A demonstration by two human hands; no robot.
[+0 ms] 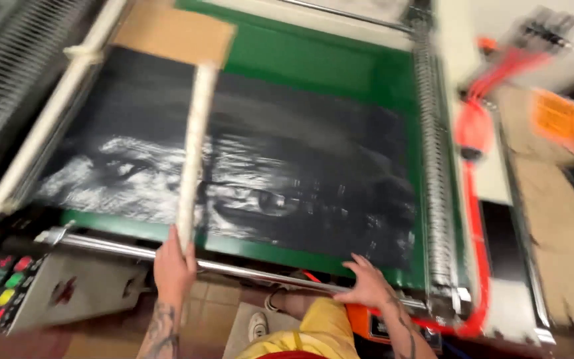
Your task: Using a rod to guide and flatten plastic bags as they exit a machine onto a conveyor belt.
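Bare forearms with dark tattoos on both, left hand (pixel 173 267) and right hand (pixel 369 287) ungloved. Yellow shorts (pixel 313 332), red trim at the waist, a white sneaker (pixel 257 326).

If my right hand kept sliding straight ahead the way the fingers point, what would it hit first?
The right hand rests at the near edge of the black sheet on the green bed. Going on, it would likely just slide over that sheet; nothing raised shows in its line, though blur hides detail.

Glossy wet ink over green mesh

Black ink film (pixel 287 173) shiny, streaked pale; beside it, green screen (pixel 313 60) matt, smooth. Pale wooden stick (pixel 194 146) rough, smeared. Brown cardboard (pixel 174 30) matt. Front metal rail (pixel 234 266) polished. Orange hoses (pixel 476 219) glossy plastic.
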